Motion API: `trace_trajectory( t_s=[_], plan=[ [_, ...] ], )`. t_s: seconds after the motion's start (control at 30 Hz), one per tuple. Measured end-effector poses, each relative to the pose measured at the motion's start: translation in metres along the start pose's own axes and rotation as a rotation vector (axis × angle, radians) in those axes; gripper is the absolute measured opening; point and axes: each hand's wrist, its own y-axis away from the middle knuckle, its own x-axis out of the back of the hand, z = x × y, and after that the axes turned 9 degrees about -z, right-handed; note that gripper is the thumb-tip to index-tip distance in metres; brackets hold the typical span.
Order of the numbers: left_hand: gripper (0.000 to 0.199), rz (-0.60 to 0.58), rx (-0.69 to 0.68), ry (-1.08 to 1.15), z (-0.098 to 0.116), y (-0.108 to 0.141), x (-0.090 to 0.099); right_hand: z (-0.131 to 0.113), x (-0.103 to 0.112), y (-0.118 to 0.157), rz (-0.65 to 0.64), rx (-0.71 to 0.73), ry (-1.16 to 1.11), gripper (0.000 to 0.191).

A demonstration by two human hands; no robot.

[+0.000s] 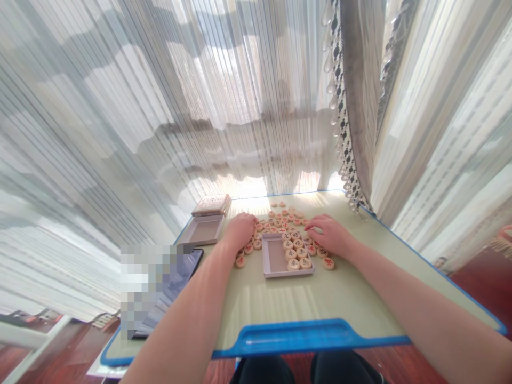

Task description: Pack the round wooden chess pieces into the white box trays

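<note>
A shallow white box (267, 274) sits on the table with two columns of round wooden Chinese chess pieces (296, 244) in its right part. More loose Chinese chess pieces (278, 223) spread in a pile behind it and along both its sides, marked in red or black. My left hand (241, 230) rests palm down at the pile's left edge, its fingers stretched against the pieces. At the right edge, my right hand (328, 233) reaches in with fingers and thumb apart. Its fingertips are beside the nearest pieces, and no piece shows in its grasp.
A second shallow tray (204, 230) and a flat printed box (212, 205) lie at the back left. A tablet-like device (180, 285), partly blurred, is by my left forearm. The small table has a blue rim (298, 335). Sheer curtains (256, 106) hang behind it.
</note>
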Motion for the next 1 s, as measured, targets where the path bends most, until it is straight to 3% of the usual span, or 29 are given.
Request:
trace_trajectory(
  t_s=[0.1, 0.23, 0.47, 0.6, 0.73, 1.0],
  plan=[
    [0.038, -0.014, -0.006, -0.019, 0.0013, 0.0012, 0.0007, -0.0015, 0.0008, 0.0001, 0.01, 0.012, 0.001, 0.02],
    [0.039, -0.126, -0.039, -0.021, 0.0048, 0.0026, 0.0011, -0.0033, 0.0019, 0.0004, 0.015, 0.021, -0.012, 0.021],
    [0.038, 0.011, -0.021, -0.012, 0.0043, 0.0033, 0.0035, -0.0023, 0.0002, 0.0008, 0.006, 0.033, -0.015, 0.02],
    [0.033, -0.057, -0.079, -0.045, 0.0017, 0.0036, 0.0062, -0.0042, 0.0014, 0.0014, 0.001, 0.036, -0.017, 0.02],
    [0.037, -0.096, -0.015, -0.019, 0.0003, 0.0016, 0.0044, -0.0069, 0.0032, 0.0027, 0.004, 0.035, -0.027, 0.02],
    [0.027, -0.052, 0.026, -0.067, 0.0079, 0.003, 0.0074, -0.0101, 0.004, 0.0035, -0.043, 0.044, -0.017, 0.021]
  ],
)
